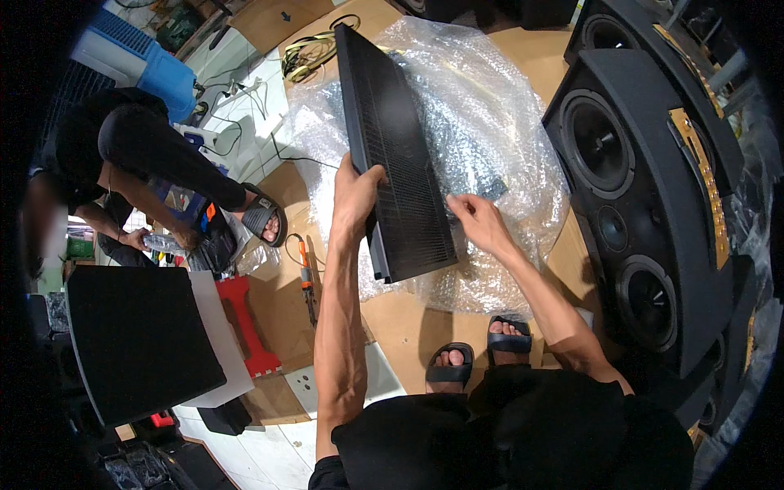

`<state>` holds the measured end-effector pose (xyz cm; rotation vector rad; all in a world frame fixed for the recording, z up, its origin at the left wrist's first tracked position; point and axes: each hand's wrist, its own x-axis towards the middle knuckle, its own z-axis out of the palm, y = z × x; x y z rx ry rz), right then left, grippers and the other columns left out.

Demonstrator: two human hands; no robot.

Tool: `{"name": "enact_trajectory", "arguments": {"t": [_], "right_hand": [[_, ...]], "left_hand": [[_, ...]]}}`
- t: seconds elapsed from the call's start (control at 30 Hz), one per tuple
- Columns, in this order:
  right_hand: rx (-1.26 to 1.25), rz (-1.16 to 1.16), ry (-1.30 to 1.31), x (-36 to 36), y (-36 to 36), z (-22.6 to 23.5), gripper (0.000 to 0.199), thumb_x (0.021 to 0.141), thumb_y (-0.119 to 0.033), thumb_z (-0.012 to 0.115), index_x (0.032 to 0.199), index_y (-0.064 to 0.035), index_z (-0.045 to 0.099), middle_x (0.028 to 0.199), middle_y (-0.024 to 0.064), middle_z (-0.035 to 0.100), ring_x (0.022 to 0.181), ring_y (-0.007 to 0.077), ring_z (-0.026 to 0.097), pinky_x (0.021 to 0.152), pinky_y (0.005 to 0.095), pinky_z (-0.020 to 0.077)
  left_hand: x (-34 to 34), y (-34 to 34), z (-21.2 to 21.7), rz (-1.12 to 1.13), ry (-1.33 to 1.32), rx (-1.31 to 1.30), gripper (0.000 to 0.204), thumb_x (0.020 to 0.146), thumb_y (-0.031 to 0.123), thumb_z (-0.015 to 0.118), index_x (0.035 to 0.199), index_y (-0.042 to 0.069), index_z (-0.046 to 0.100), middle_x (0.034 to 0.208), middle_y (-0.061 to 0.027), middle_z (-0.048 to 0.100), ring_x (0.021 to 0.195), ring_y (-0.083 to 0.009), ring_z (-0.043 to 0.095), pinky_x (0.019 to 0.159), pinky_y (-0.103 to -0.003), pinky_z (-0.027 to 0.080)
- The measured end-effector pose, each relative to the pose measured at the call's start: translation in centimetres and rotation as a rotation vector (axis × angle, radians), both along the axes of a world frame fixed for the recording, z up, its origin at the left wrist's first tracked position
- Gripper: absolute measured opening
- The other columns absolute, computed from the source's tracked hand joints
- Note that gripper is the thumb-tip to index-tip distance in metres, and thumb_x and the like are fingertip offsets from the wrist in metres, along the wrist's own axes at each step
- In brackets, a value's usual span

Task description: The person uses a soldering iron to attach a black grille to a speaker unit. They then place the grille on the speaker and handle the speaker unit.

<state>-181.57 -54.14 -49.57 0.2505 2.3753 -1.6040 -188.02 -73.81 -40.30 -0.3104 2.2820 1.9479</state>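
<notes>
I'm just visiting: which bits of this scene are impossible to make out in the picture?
All in the head view:
- Panel: its far side is turned away, hidden by its own near face.
- Bubble wrap: partly hidden behind the panel.
- Right hand: whether it touches the panel; any gap is too small to tell.
- Rear speaker: mostly hidden by the front speaker.
- Cardboard box: cut off by the top edge.

Loose black cloth clothing, softly creased, fills five to six o'clock; whether shirt or trousers is hard to tell. A black fabric sleeve ends near the elbow between six and seven. Two black open-toed slip-on sandals, each with one broad strap, show around five o'clock. Both forearms are bare and slender, narrowing toward the wrists.
</notes>
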Motion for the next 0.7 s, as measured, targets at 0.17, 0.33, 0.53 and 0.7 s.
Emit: {"name": "enact_trajectory", "arguments": {"t": [0.17, 0.33, 0.53, 0.7], "right_hand": [[0.120, 0.017, -0.224, -2.7, -0.5, -6.5, 0.087, 0.088, -0.067, 0.043, 0.105, 0.0166, 0.057, 0.101, 0.0303, 0.062, 0.096, 0.0368, 0.062, 0.086, 0.0455, 0.0466], [-0.116, -0.263, -0.188, -1.5, -0.6, -4.2, 0.087, 0.084, -0.069, 0.048, 0.094, 0.0167, 0.062, 0.093, 0.0266, 0.064, 0.092, 0.0346, 0.063, 0.082, 0.0446, 0.0469], [0.424, -0.405, -0.003, 0.8, 6.0, -1.3, 0.084, 0.080, -0.068, 0.055, 0.086, 0.0153, 0.065, 0.083, 0.0337, 0.064, 0.082, 0.0454, 0.064, 0.078, 0.0476, 0.0481], [0.589, -0.329, -0.062, 2.8, 7.9, -3.8, 0.086, 0.080, -0.069, 0.053, 0.085, 0.0152, 0.066, 0.081, 0.0353, 0.063, 0.083, 0.0450, 0.065, 0.079, 0.0471, 0.0482]], "left_hand": [[1.3, -1.4, -0.6, -0.001, -0.007, 0.155, 0.037, 0.069, 0.001, 0.050, 0.106, -0.005, 0.054, 0.081, -0.0114, 0.060, 0.061, -0.0181, 0.059, 0.059, -0.030, 0.051], [4.9, -2.8, -3.4, 0.032, 0.068, 0.347, 0.053, 0.067, 0.001, 0.049, 0.119, -0.006, 0.050, 0.091, -0.0126, 0.062, 0.069, -0.0182, 0.062, 0.064, -0.030, 0.055], [8.1, 0.6, -8.7, -0.021, -0.116, 0.780, 0.059, 0.072, -0.002, 0.047, 0.130, 0.001, 0.042, 0.114, -0.0140, 0.058, 0.098, -0.0233, 0.060, 0.089, -0.037, 0.051], [9.4, 0.9, -14.1, -0.098, -0.286, 0.735, 0.053, 0.075, -0.002, 0.048, 0.128, 0.001, 0.042, 0.110, -0.0105, 0.057, 0.097, -0.0218, 0.059, 0.088, -0.037, 0.051]]}}
